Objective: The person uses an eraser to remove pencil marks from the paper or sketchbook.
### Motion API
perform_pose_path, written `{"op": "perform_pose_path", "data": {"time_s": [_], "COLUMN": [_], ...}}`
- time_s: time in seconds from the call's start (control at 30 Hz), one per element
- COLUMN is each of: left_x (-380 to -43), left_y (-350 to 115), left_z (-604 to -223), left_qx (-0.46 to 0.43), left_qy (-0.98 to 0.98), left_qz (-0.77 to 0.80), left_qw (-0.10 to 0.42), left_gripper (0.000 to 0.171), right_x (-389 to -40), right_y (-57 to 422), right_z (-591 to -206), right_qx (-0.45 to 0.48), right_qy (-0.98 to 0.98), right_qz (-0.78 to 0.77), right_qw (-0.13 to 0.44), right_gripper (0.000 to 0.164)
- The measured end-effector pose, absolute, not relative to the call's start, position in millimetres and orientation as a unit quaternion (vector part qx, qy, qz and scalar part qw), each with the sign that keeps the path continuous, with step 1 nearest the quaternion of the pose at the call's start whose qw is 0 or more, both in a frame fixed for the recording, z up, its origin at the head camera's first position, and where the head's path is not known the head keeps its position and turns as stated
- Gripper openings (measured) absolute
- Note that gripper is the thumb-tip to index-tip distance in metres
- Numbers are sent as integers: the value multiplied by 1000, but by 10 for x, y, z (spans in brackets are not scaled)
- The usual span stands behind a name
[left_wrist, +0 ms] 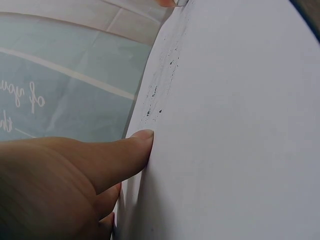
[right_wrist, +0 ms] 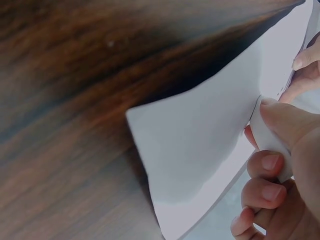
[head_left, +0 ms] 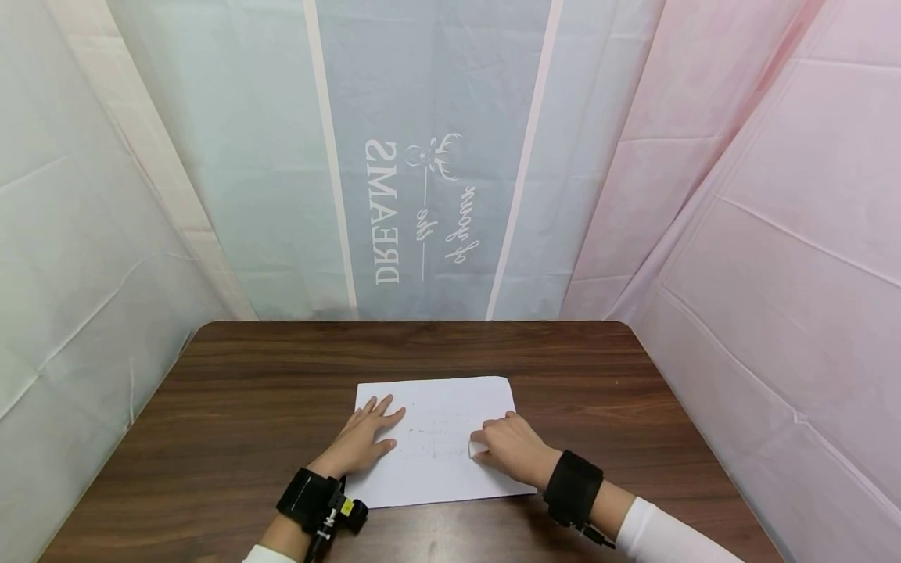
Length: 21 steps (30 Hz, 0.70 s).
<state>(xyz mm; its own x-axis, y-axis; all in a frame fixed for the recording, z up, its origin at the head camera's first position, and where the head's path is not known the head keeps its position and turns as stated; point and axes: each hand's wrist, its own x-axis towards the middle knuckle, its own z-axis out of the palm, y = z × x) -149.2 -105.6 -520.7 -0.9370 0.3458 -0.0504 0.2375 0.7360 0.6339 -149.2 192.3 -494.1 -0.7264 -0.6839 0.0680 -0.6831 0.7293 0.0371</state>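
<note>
A white sheet of paper (head_left: pixel 436 483) lies on the brown wooden table. On its left part my left hand (head_left: pixel 362 444) rests flat with the fingers spread and straight. My right hand (head_left: pixel 515 450) is over the right part of the sheet, its thumb and curled fingers gripping a small white eraser (right_wrist: pixel 268 137). The eraser's edge meets the paper in the right wrist view. Faint marks and dark crumbs (left_wrist: pixel 155 92) run across the middle of the sheet, beyond the left thumb (left_wrist: pixel 135 147). The left fingertips are hidden in the left wrist view.
The dark wood table (head_left: pixel 267 375) extends around the sheet on every side. Printed cloth (head_left: pixel 436 78) hangs behind the far edge, with pale cloth at both sides. One near corner of the paper (right_wrist: pixel 137 117) lifts slightly off the wood.
</note>
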Motion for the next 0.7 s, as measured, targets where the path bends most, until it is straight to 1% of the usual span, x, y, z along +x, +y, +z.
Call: {"op": "perform_pose_path", "data": {"time_s": [0.7], "left_x": [-1492], "left_y": [-1064], "left_z": [-5228], "left_qx": [159], "left_qy": [927], "left_qz": [330], "left_qw": [80], "left_gripper": [51], "right_x": [-1520], "right_y": [1969], "right_z": [-4947], "right_qx": [363], "right_qy": [-932], "right_qz": [16], "right_qw": [8], "right_gripper": [18]}}
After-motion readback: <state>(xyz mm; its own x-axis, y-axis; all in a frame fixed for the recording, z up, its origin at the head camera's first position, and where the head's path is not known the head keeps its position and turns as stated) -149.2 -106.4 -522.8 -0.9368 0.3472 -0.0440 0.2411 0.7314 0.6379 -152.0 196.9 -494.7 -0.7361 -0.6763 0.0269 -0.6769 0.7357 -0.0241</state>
